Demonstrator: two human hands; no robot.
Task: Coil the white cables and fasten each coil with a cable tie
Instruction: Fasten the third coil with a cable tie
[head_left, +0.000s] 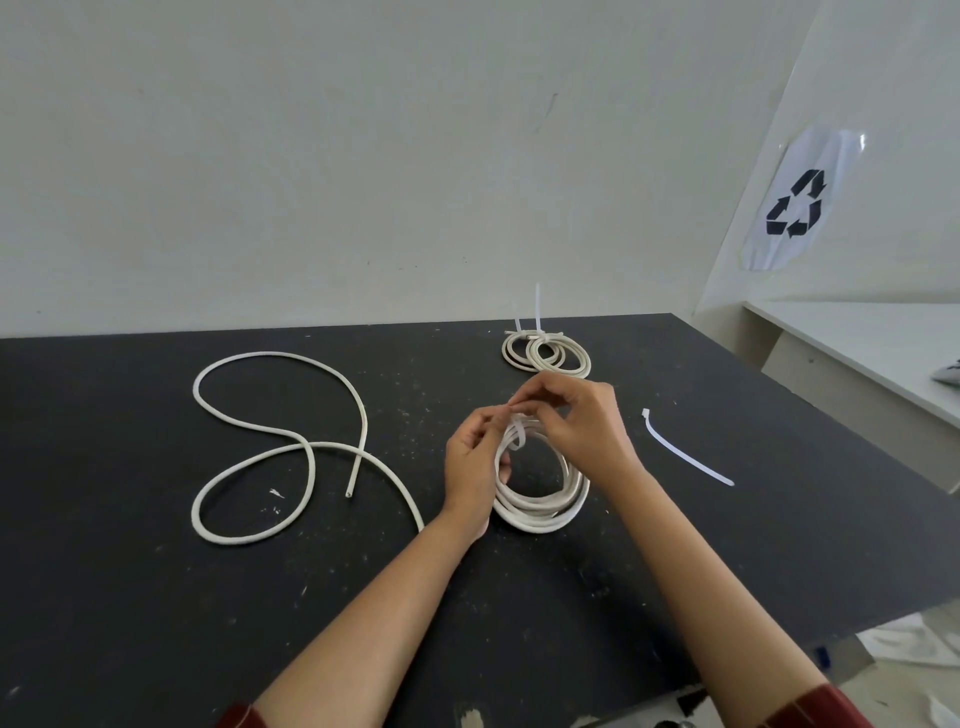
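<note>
On the left of the black table (156, 597) a loose white cable (249, 431) lay uncoiled in wide curves, one cut end pointing toward the person. Just right of it, near the table's middle, the left hand (470, 467) had its fingers curled, pinching a cable tie (518, 435) looped over the top of a coiled white cable (540, 506) that rested on the table. The right hand (582, 421) met it from the other side, its fingertips closed on the same tie above the coil. Behind the hands, near the far edge, sat a finished coil (545, 356) with tie tails standing upright. Further right a spare cable tie (685, 452) lay flat, apart from both coils. A recycling sign (797, 202) hung on the right wall.
</note>
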